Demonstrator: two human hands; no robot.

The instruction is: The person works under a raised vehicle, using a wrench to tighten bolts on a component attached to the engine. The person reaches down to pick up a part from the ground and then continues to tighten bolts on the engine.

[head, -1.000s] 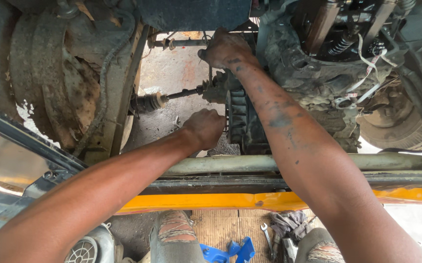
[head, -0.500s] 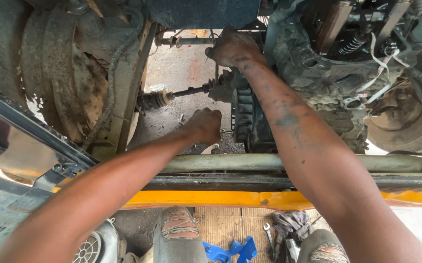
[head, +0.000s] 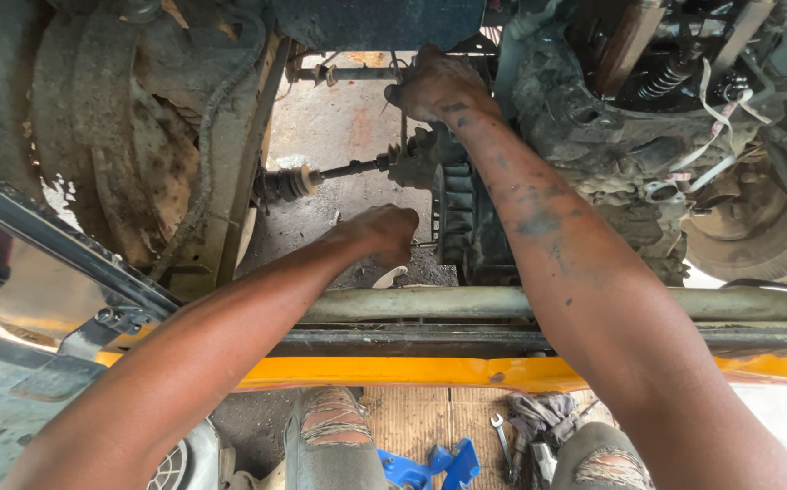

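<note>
Both my arms reach down into a greasy engine bay. My left hand (head: pixel 383 232) is closed, fingers curled next to the dark ribbed engine casing (head: pixel 466 222), gripping something small that I cannot make out. My right hand (head: pixel 434 86) is farther in, fingers closed on a part at the top of the dirty engine block (head: pixel 593 136); what it holds is hidden. A thin drive shaft with a rubber boot (head: pixel 298 181) runs left from the casing between the two hands.
A metal tube (head: pixel 757 304) and a yellow body edge (head: pixel 393 372) cross under my forearms. A muddy wheel arch (head: pixel 112 154) is at left, a tyre (head: pixel 757 245) at right. Below lie a spanner (head: pixel 501 437), a grey rag (head: pixel 539 419), a blue plastic piece (head: pixel 430 465) and my torn-jeans knees.
The view has shifted slightly; both hands stay at the same spots on the engine, with the left hand a little lower against the casing.
</note>
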